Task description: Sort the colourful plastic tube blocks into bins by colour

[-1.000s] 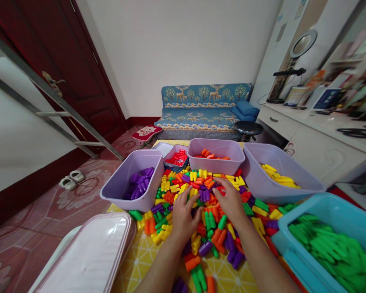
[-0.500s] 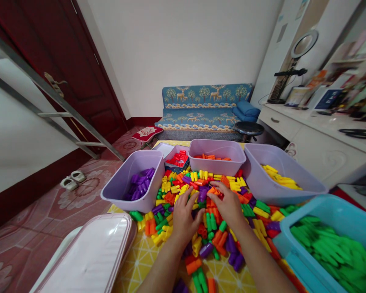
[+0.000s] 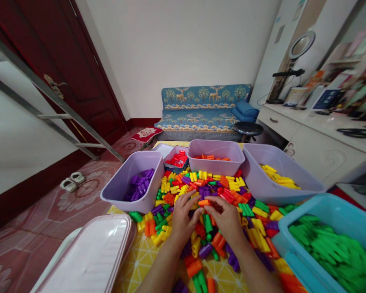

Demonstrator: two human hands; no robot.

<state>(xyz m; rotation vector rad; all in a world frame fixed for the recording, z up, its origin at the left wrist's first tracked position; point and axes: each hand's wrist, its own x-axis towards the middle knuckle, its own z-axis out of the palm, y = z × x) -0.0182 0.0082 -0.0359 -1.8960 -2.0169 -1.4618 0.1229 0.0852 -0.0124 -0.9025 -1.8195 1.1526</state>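
Observation:
Over a spread of bullet-shaped plastic building pieces in several colours, my right hand (image 3: 227, 217) pinches an orange plastic piece (image 3: 204, 202) between thumb and fingers. My left hand (image 3: 183, 215) is just left of that piece, its fingers curved and apart, with nothing visibly gripped; whether its fingertips touch the orange piece I cannot tell. Green pieces (image 3: 207, 223) lie beneath and between the hands. Yellow pieces (image 3: 196, 246) and a purple piece (image 3: 205, 251) lie nearer to me.
Lilac bins hold purple pieces (image 3: 140, 185), orange pieces (image 3: 212, 157) and yellow pieces (image 3: 279, 177). A small box (image 3: 177, 158) contains red ones. At right, a turquoise bin (image 3: 293, 244) holds green pieces. A pale lid (image 3: 82, 256) lies at front left, beside the yellow tablecloth (image 3: 140, 260).
My right hand has drawn back slightly toward me, bringing an orange piece between the two hands. My left hand has stayed nearly in place, its fingers a little more curled.

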